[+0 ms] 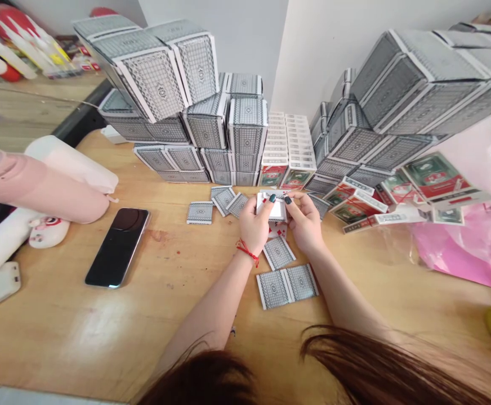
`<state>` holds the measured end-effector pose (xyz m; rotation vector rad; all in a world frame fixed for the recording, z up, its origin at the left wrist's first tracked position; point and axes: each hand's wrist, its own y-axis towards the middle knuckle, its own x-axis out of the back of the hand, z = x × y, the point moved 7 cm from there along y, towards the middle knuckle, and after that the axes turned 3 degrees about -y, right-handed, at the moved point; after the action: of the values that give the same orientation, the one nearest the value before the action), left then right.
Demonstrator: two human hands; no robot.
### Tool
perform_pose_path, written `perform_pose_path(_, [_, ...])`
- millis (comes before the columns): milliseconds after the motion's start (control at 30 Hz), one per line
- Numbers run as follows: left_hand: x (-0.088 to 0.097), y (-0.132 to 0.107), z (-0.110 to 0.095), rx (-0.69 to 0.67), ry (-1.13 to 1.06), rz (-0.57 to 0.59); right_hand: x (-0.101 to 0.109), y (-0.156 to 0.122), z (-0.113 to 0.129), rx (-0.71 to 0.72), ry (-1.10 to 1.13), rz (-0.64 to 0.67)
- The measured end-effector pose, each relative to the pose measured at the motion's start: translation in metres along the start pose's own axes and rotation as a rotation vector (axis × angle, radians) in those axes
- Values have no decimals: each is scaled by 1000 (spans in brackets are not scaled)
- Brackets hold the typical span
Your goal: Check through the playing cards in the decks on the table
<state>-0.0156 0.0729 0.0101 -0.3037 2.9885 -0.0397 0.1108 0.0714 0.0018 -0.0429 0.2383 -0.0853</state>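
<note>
Both hands meet at the middle of the table around a small stack of white-faced playing cards (277, 210). My left hand (255, 225), with a red string bracelet on its wrist, grips the cards from the left, thumb on top. My right hand (305, 222) pinches them at the right edge with its thumb. Just below the hands lies a face-up card with red diamonds (277, 230). Nearer me are a face-down grey patterned card stack (279, 253) and two more side by side (288, 286). Several grey-backed cards (224, 200) lie left of the hands.
Tall piles of grey patterned boxes stand at left (205, 124) and right (380, 118). Between them are stacked card packs (288, 149). Red-green card boxes (431, 177) rest on pink plastic (443, 247). At left are a black phone (117, 247) and a pink bottle (47, 188).
</note>
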Motion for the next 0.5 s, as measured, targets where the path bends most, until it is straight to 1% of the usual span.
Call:
perform_pose_path(200, [-3, 1, 3, 2, -5, 45, 3, 1, -3, -12, -33, -22])
perform_pose_path(500, [-2, 3, 2, 3, 95, 51, 4, 2, -5, -38, -30, -32])
